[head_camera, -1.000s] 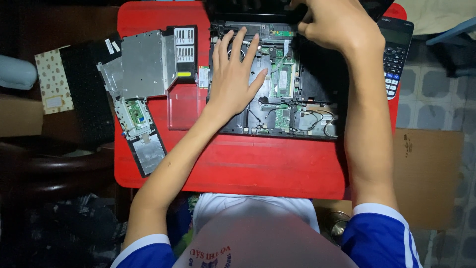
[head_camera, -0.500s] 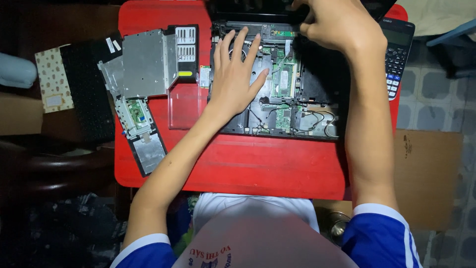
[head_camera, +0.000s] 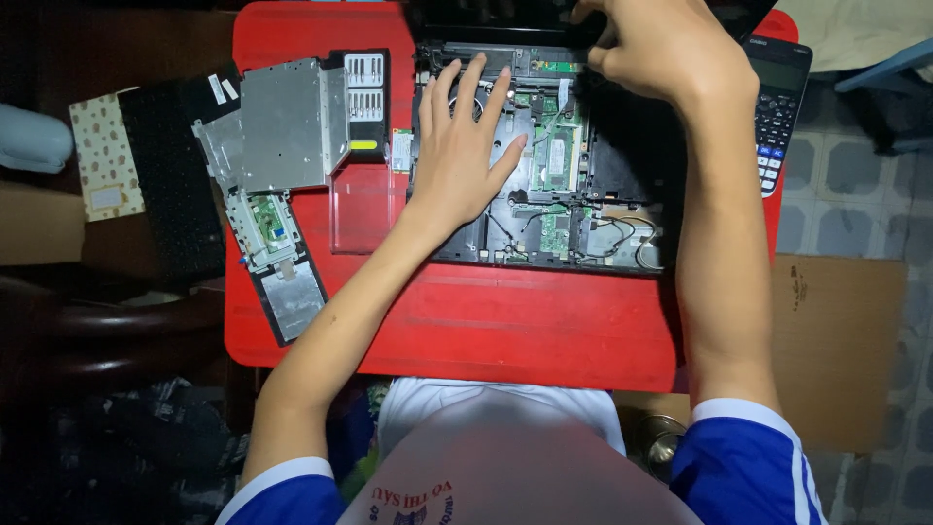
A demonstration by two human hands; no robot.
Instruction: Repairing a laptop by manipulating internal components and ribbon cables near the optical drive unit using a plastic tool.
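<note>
Red plastic tabletop (head_camera: 544, 321) carries everything; its near edge is partly covered by the person's white shirt. Opened black laptop chassis (head_camera: 583, 209) sits at the far right of the tabletop, long axis running left-right, internals facing up, green boards and black wires exposed; its far edge is cut off by the frame top and its far right part is hidden under the right hand. Silver metal drive bay (head_camera: 287, 122) lies at the far left corner, a black part with white labels and a small yellow strip just beside it on the right; smaller silver and black plate (head_camera: 277, 262) lies along the left edge, tilted. Black calculator (head_camera: 777, 107) hangs over the far right edge, partly hidden by the right forearm. Left hand (head_camera: 462, 156) lies flat on the chassis's left half, fingers spread open, pointing to the far edge, gripping nothing. Right hand (head_camera: 661, 49) is at the chassis's far edge, fingers curled; what they pinch is hidden, cannot tell.
</note>
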